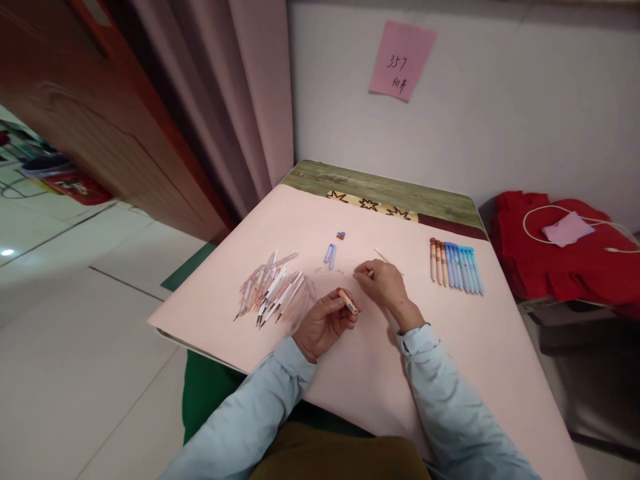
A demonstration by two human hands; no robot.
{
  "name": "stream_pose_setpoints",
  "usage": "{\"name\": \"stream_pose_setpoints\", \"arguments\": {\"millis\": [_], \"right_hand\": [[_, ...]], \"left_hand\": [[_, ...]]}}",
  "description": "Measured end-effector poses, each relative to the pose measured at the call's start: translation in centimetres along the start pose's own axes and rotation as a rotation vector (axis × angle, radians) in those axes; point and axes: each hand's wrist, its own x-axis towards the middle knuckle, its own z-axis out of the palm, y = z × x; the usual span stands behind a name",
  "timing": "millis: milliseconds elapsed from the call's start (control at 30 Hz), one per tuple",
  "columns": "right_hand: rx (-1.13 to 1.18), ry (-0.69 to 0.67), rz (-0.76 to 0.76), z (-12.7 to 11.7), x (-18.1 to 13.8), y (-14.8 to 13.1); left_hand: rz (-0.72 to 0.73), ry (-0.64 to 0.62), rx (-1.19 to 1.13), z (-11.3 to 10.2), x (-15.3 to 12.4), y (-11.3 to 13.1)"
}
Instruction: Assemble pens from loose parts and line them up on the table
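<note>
My left hand (325, 327) is closed around an orange pen barrel (349, 302), held between thumb and fingers above the table. To its right, my right hand (380, 281) is low over the table with fingertips pinched together; whatever they hold is too small to make out. A thin pen refill (381, 255) lies just behind that hand, partly hidden by it. Two short blue pen barrels (331, 257) lie beyond my hands, with small blue and brown pen caps (341, 235) farther back. Tiny pieces (340, 271) lie between the barrels and my hands.
A loose pile of refills and clear tubes (270, 290) lies on the left of the pink-covered table (450, 360). On the right, several brown, blue and light-blue pens (456, 267) form a row. Red cloth (535, 257) with a white cable is beyond the right edge.
</note>
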Motion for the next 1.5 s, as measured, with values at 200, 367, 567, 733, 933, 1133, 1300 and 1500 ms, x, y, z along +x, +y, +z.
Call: {"name": "stream_pose_setpoints", "arguments": {"millis": [200, 367, 567, 733, 933, 1133, 1300, 1500], "right_hand": [[-0.039, 0.139, 0.046, 0.8, 1.5, -0.8], [-0.119, 0.124, 0.065, 2.4, 2.9, -1.2], [0.05, 0.163, 0.054, -0.1, 0.9, -1.3], [0.524, 0.122, 0.006, -4.1, -4.1, -3.0], [0.514, 0.114, -0.087, -4.3, -7.2, -5.8], [0.344, 0.138, -0.139, -3.7, -7.0, -6.2], [0.261, 0.167, -0.22, -3.2, -7.1, -6.5], [0.305, 0.262, -0.22, -3.1, -7.0, -6.3]], "left_hand": [[-0.022, -0.009, 0.033, 0.2, 0.0, -0.1], [0.0, -0.003, 0.012, 0.1, 0.2, -0.1], [0.021, 0.175, -0.14, -0.1, 0.5, 0.2], [0.03, 0.26, -0.254, 0.3, 0.9, 0.3], [0.056, 0.307, -0.303, 0.7, 0.9, 0.4], [0.052, 0.284, -0.294, 0.2, 0.9, 0.2], [0.093, 0.207, -0.264, -0.5, 1.2, -0.3], [0.061, 0.22, -0.273, -0.4, 1.0, 0.0]]}}
